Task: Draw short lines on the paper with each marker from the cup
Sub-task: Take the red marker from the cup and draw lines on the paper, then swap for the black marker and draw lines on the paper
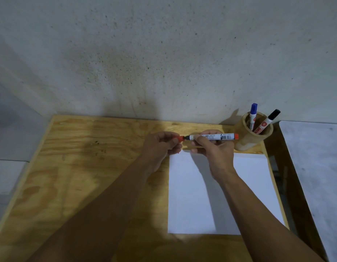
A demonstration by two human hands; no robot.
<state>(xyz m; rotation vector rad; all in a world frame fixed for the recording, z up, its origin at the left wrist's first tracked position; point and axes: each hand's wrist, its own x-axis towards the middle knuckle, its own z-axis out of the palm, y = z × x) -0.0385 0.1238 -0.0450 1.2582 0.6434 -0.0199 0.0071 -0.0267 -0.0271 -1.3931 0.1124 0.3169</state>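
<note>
My right hand grips a white marker with a red end, held level above the far edge of the blank white paper. My left hand pinches the marker's red cap, which sits just off the dark tip. At the table's far right corner stands a wooden cup. In it lean a blue-capped marker and a black-capped marker.
The plywood table runs up to a speckled grey wall. The paper lies on the table's right half. A grey surface lies beyond a dark gap on the right.
</note>
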